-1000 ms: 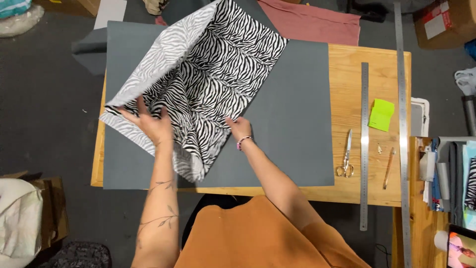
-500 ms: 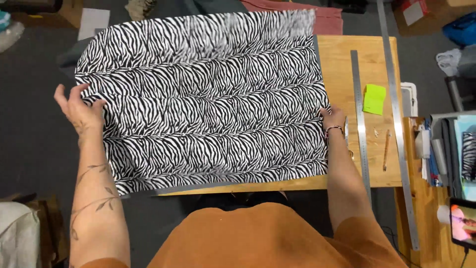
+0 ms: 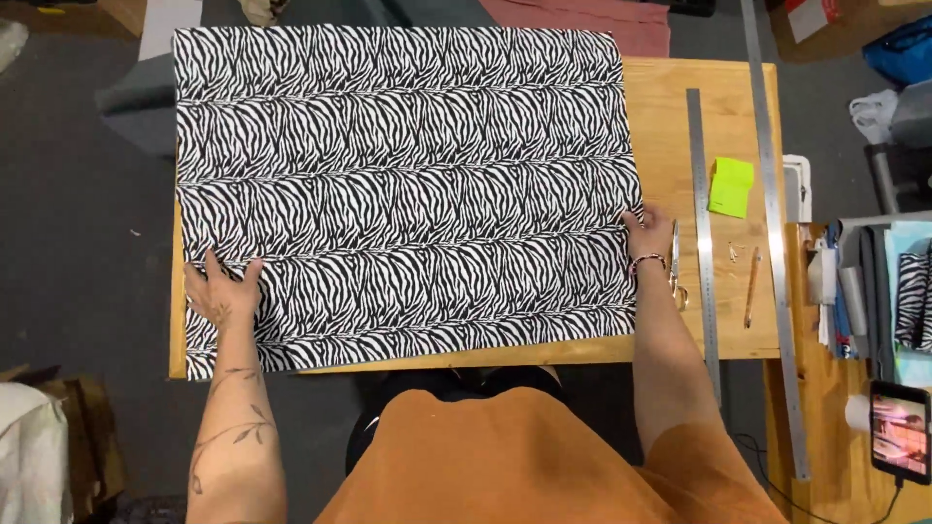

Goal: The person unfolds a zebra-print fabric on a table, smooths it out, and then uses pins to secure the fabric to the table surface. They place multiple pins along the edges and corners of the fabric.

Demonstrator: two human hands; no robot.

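Note:
A large sheet of zebra-striped fabric (image 3: 408, 194) lies spread flat over most of the wooden table (image 3: 723, 320). My left hand (image 3: 223, 291) rests flat on the fabric's near left part, fingers spread. At the fabric's right edge, my right hand (image 3: 649, 233) presses down with the fingers on the cloth; a beaded bracelet circles that wrist. Neither hand grips anything.
A short steel ruler (image 3: 703, 223) and a longer one (image 3: 775, 233) lie along the table's right side. Scissors (image 3: 677, 277), a green sticky-note pad (image 3: 731, 186) and a pencil (image 3: 752, 286) sit there too. A phone (image 3: 898, 432) stands at the far right. Pink fabric (image 3: 582, 15) lies beyond the table.
The folded zebra fabric has been opened out and laid flat over the table. Both hands moved apart to its left and right edges and now rest on it.

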